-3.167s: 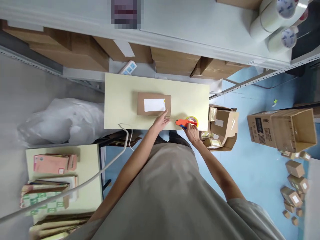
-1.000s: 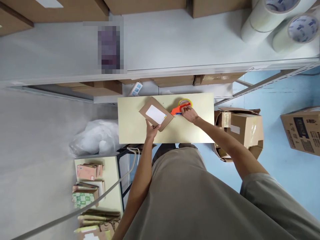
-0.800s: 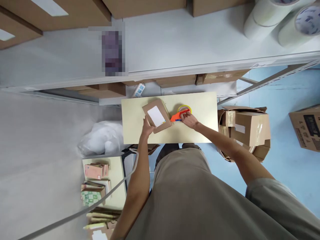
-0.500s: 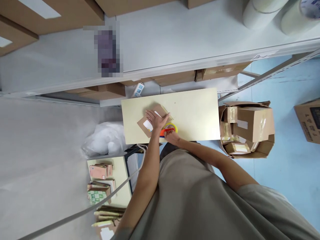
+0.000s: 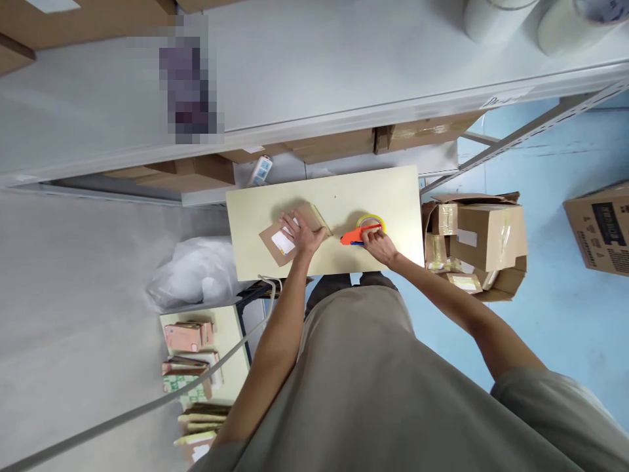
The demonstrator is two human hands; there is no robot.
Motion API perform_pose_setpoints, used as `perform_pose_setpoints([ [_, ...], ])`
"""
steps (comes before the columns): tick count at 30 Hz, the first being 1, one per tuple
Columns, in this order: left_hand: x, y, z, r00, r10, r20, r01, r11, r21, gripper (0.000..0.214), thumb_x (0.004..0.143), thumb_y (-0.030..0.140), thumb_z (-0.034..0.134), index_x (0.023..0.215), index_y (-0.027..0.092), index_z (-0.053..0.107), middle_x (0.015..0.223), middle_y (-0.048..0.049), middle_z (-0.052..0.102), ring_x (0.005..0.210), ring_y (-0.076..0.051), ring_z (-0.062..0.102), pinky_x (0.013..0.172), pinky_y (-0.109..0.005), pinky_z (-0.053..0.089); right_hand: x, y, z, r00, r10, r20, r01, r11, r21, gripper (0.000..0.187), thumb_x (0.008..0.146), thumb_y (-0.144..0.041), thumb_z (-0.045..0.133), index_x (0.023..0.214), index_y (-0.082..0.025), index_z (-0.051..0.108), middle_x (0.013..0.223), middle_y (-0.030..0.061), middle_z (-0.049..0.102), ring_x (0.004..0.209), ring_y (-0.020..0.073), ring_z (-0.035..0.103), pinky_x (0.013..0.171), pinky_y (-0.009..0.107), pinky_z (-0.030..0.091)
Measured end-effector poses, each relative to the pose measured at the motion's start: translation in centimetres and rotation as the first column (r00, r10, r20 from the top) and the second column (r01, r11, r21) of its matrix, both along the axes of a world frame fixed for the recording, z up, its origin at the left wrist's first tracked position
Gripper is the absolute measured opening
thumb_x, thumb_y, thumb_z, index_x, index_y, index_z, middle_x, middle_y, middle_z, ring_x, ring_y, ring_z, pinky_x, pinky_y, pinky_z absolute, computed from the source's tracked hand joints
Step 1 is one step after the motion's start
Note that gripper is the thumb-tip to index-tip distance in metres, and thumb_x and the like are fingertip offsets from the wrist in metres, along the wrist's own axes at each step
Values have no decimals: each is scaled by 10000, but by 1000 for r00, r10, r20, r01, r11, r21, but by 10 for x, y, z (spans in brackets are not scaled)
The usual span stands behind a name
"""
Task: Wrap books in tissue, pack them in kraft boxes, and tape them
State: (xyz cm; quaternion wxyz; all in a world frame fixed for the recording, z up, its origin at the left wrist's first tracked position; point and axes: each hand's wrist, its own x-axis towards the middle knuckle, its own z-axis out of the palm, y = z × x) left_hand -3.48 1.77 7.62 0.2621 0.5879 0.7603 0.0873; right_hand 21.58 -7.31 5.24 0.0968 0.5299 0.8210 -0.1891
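On the pale yellow table (image 5: 246, 229), a small flat cardboard box (image 5: 276, 240) lies turned at an angle, with a white label on its top. My left hand (image 5: 305, 236) presses flat on it, fingers spread. My right hand (image 5: 380, 245) is closed around an orange tape dispenser (image 5: 352, 236) with a roll of yellow-edged tape on it. The dispenser is to the right of the box, apart from it, its front end pointing left. At the box's upper right edge a yellowish strip shows; whether tape runs from it to the dispenser I cannot tell.
A large open carton (image 5: 511, 282) full of taped boxes stands right of the table. A grey shelf (image 5: 319, 72) runs along the far side, with clear tape rolls (image 5: 496, 19) on top. A side table (image 5: 228, 367) holds phone-case packs and envelopes. A grey cable (image 5: 147, 408) crosses the lower left.
My right hand has carried the tape dispenser right and slightly away from me, off the box's near right side. My left hand stays on the box. The view has shifted slightly.
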Motion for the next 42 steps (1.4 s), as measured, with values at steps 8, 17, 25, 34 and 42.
perform_pose_setpoints([
  [8, -13, -15, 7, 985, -168, 32, 169, 984, -53, 1231, 726, 193, 831, 1790, 133, 215, 1873, -208, 114, 1749, -392, -77, 1387, -582, -117, -54, 33, 2, 988, 124, -93, -122, 992, 19, 378, 1076, -37, 369, 1393, 21, 566, 1149, 278, 800, 1042, 340, 769, 1117, 542, 481],
  [17, -24, -39, 18, 967, -237, 91, 240, 971, -19, 713, 895, 208, 643, 1604, 231, 574, 1870, -106, 220, 1759, -324, 29, 1387, -609, -69, -107, 13, 3, 962, 242, -123, -236, 970, 61, 480, 1020, -14, 381, 1450, -12, 594, 1159, 230, 826, 1029, 316, 771, 1114, 552, 514],
  [25, -26, -42, 15, 959, -271, 78, 274, 962, -20, 795, 758, 53, 603, 1535, 218, 610, 1882, -80, 179, 1761, -304, -32, 1402, -604, -60, 5, 39, -4, 984, 174, 48, -176, 983, 42, 475, 1055, -26, 320, 1463, 90, 534, 1185, 305, 794, 1061, 337, 776, 1155, 503, 440],
  [34, -27, -43, 10, 938, -342, -59, 340, 939, -51, 885, 726, -17, 574, 1581, 209, 540, 1892, -95, 106, 1757, -320, -45, 1401, -665, 12, -60, 108, 24, 1000, 5, -27, -8, 994, -110, 489, 1106, -110, 377, 1526, 98, 517, 1246, 337, 780, 1115, 363, 774, 1195, 541, 365],
  [42, -27, -44, 15, 926, -373, -65, 370, 927, -56, 874, 758, -9, 607, 1599, 218, 541, 1893, -103, 72, 1754, -357, -5, 1402, -678, 30, -111, 119, 49, 995, -85, -43, 70, 958, -278, 421, 1109, -183, 424, 1362, -32, 726, 1398, 312, 725, 1220, 373, 730, 1025, 505, 526],
])
